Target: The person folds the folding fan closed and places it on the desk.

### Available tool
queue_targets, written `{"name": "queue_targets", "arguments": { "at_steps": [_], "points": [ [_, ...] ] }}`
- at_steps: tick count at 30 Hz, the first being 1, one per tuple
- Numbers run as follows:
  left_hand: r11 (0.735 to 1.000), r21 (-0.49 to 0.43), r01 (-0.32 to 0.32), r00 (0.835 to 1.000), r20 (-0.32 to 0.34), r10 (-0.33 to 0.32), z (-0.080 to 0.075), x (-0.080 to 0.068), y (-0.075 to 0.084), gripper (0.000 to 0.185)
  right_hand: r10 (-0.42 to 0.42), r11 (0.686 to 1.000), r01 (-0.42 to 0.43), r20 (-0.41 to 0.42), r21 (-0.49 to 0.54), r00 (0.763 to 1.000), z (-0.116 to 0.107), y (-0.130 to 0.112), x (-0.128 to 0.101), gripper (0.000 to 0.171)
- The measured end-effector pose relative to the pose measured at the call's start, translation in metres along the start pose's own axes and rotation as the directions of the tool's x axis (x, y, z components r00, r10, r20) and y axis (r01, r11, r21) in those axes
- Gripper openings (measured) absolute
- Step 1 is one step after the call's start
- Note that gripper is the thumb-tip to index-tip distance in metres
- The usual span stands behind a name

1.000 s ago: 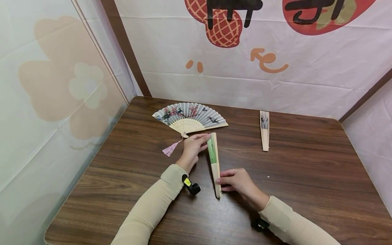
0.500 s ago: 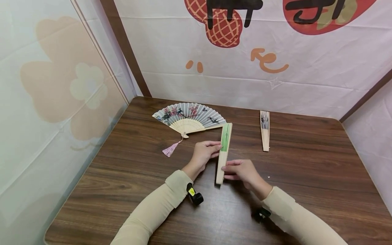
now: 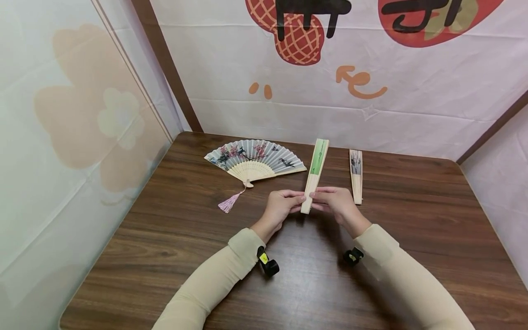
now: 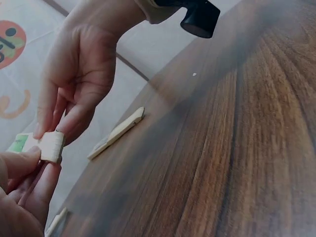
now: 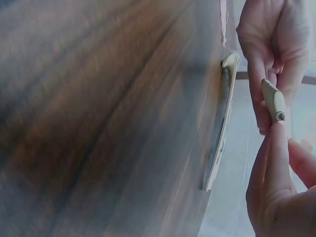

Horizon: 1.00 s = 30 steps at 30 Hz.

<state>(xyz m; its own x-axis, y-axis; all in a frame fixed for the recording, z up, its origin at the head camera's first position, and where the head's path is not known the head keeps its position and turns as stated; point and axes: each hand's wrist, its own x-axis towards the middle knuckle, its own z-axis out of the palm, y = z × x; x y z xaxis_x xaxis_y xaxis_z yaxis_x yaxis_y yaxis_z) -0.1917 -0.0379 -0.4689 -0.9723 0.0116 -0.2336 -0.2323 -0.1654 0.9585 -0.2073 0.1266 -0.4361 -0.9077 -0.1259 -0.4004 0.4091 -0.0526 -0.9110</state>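
Note:
Both hands hold a folded green fan by its wooden base, raised off the table and tilted away toward the back wall. My left hand pinches the base from the left, and my right hand pinches it from the right. In the left wrist view the fan's base sits between the left fingers and the right hand. The right wrist view shows the rivet end gripped by both hands.
An open grey fan with painted blossoms and a pink tassel lies at the back left of the brown wooden table. Another folded fan lies just right of the hands. Cloth walls enclose the table on three sides.
The green fan was lifted from lying flat on the table and swung upright and farther back. My left hand slid from its tip down to the base, beside my right hand.

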Motion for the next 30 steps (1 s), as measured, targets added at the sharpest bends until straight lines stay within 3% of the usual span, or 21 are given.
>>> {"name": "queue_targets", "arguments": {
  "at_steps": [9, 19, 30],
  "points": [
    [1.0, -0.024, 0.0, 0.998, -0.061, -0.001, 0.012, 0.017, -0.002, 0.021, -0.037, 0.991, 0.029, -0.058, -0.134, 0.998, -0.003, -0.007, 0.015, 0.04],
    [0.998, -0.013, 0.054, 0.992, -0.109, -0.055, 0.022, 0.045, -0.01, 0.018, 0.014, 0.962, -0.021, -0.029, -0.271, 0.999, -0.005, -0.002, 0.031, 0.048],
    [0.995, 0.041, 0.095, 0.989, -0.12, -0.09, 0.029, 0.056, -0.011, 0.017, 0.068, 0.952, -0.084, -0.064, -0.293, 0.996, -0.008, -0.001, 0.044, 0.044]
  ]
}}
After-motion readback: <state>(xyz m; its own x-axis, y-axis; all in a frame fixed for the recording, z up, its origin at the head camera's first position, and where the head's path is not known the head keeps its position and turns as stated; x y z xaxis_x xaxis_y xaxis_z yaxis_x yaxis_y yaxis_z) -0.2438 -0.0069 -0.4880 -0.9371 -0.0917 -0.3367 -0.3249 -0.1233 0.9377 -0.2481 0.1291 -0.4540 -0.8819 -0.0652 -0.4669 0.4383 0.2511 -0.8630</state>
